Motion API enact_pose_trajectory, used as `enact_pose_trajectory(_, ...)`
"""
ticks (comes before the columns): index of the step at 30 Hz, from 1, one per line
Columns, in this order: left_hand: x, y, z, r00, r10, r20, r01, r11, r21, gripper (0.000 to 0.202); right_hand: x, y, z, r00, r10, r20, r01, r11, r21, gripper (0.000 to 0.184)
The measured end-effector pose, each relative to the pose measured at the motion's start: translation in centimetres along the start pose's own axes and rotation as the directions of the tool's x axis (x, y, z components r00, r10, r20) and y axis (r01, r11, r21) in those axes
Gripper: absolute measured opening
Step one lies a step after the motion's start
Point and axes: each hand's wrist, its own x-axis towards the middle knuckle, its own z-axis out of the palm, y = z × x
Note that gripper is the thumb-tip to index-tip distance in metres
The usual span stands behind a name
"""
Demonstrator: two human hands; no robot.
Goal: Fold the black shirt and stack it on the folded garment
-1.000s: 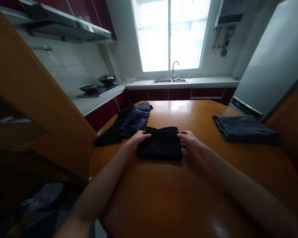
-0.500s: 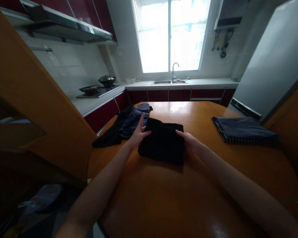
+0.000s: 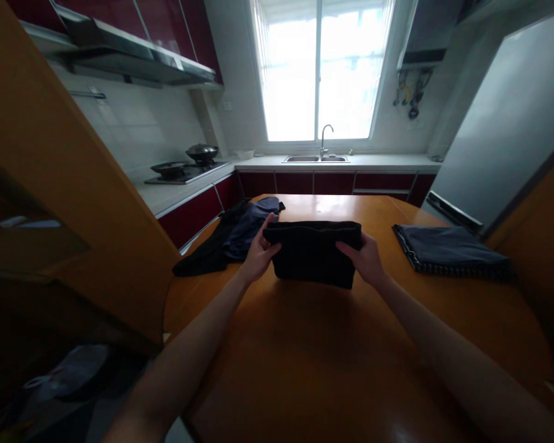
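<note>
A folded black garment (image 3: pixel 313 255) is held up between my two hands over the wooden table (image 3: pixel 295 344), its far top edge showing the fold layers. My left hand (image 3: pixel 261 249) grips its left side, thumb on the near face and fingers behind. On the right side my right hand (image 3: pixel 364 255) pinches it the same way, thumb in front. What kind of garment it is, I cannot tell. Just beyond my left hand lie loose dark clothes (image 3: pixel 247 229), one bluish grey and one black.
A folded stack of dark clothes (image 3: pixel 450 249) lies on the table's right side. Behind the table run a counter with a sink (image 3: pixel 316 159) and a stove with a lidded pan (image 3: pixel 202 152). A fridge (image 3: pixel 503 123) stands at the right, a wooden panel (image 3: pixel 74 184) at the left.
The black garment has been raised and tipped more upright, its top edge now level. My right hand has moved right and taken a fuller grip; the left hand's fingers have closed on the side.
</note>
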Motion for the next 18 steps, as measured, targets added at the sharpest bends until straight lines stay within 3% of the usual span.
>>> enact_pose_trajectory(3, -0.1, -0.2, 0.3, 1.0, -0.006, 0.0, 0.006, 0.999, 0.048, 0.093, 0.0, -1.0, -0.5, 0.998, -0.061, 0.003, 0.061, 0.997, -0.039, 0.041)
enact_pose_trajectory(7, -0.4, -0.8, 1.1, 0.996, -0.03, -0.079, 0.028, 0.999, -0.027, 0.064, -0.3, -1.5, -2.0, 0.996, -0.078, 0.05, 0.081, 0.994, -0.068, 0.038)
enact_pose_trajectory(10, -0.4, -1.1, 2.3, 0.992, -0.039, -0.119, 0.032, 0.998, -0.058, 0.053, -0.7, -1.7, -3.8, 0.996, -0.073, 0.054, 0.077, 0.994, -0.079, 0.035)
enact_pose_trajectory(14, 0.0, -0.8, 5.3, 0.991, 0.001, -0.133, 0.002, 1.0, 0.019, 0.041, -1.1, -2.7, -7.6, 0.997, -0.079, 0.021, 0.081, 0.99, -0.112, 0.033)
enact_pose_trajectory(18, 1.3, -0.2, 10.1, 0.993, 0.037, -0.113, -0.025, 0.994, 0.108, 0.035, -1.2, -4.3, -12.8, 0.992, -0.122, -0.035, 0.113, 0.975, -0.192, 0.03)
